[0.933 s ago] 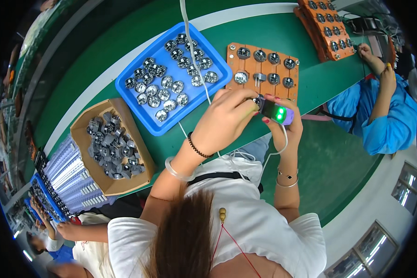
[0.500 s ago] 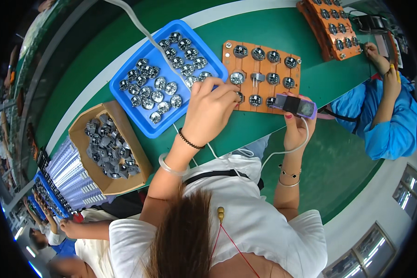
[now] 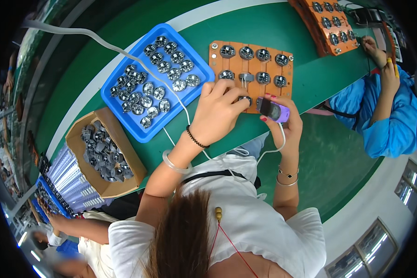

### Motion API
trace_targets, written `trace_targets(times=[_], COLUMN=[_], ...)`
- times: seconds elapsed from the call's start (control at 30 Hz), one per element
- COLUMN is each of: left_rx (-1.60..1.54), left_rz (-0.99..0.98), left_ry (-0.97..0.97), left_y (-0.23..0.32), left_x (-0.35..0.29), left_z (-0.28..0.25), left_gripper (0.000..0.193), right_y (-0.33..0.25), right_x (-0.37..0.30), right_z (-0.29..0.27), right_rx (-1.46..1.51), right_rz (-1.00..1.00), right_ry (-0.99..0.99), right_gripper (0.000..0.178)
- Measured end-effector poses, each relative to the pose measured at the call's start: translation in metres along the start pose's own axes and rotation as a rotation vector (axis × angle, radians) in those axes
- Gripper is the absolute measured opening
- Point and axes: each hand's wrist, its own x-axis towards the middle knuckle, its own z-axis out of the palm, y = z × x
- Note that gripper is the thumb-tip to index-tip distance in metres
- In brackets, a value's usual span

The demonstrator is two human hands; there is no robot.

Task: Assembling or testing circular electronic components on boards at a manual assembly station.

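I read the key relation as the line between the two hands. The purple-and-black oblong plastic device (image 3: 272,110) lies just right of the left hand (image 3: 217,113), its long axis slanting from upper left to lower right, dark end toward the orange slotted board (image 3: 273,68). Whether that end touches the board I cannot tell.

I see the right hand (image 3: 289,127) closed around the purple lower end, thumb on one side, fingers on the other, with a thin white lead dropping from it. The left hand is palm down, fingers bent and partly closed, fingertips at a round grey part (image 3: 248,99) in the board's lowest row; I cannot tell whether they grip it. The left hand is the nearer to that part.

The board, at upper centre of the frame, has a smooth matt face and rows of round parts; one grey part (image 3: 246,77) lies with two thin metal pins showing. Left of it, the glossy blue plastic tray (image 3: 186,52) carries shiny, faceted discs (image 3: 170,47). Lower left, a brown cardboard box (image 3: 133,154) holds a jumbled heap. All rest on the smooth green worktop (image 3: 282,34).
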Motion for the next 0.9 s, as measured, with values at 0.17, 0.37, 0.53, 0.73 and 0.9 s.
trace_targets(times=[0.17, 0.37, 0.53, 0.73, 0.9], left_rx=[-0.079, -0.041, -0.279, -0.350, -0.359], left_rz=[-0.031, 0.029, -0.079, -0.042, -0.045], left_ry=[-0.003, -0.053, -0.012, -0.040, -0.046], left_y=[0.000, 0.003, 0.007, 0.017, 0.017], left_x=[-0.001, 0.001, 0.010, 0.006, 0.008], left_z=[0.001, -0.002, -0.015, -0.019, -0.018], left_gripper=[0.012, 0.013, 0.012, 0.013, 0.012], right_y=[0.000, 0.003, -0.002, -0.006, -0.004], right_x=[0.000, -0.001, -0.002, -0.003, -0.007], right_z=[0.004, 0.008, 0.008, 0.003, 0.004], right_rx=[0.096, 0.218, 0.329, 0.169, 0.313], right_rz=[0.029, 0.060, 0.121, -0.003, 0.028], right_ry=[0.067, 0.135, 0.175, 0.075, 0.156], right_gripper=[0.039, 0.039, 0.039, 0.039, 0.042])
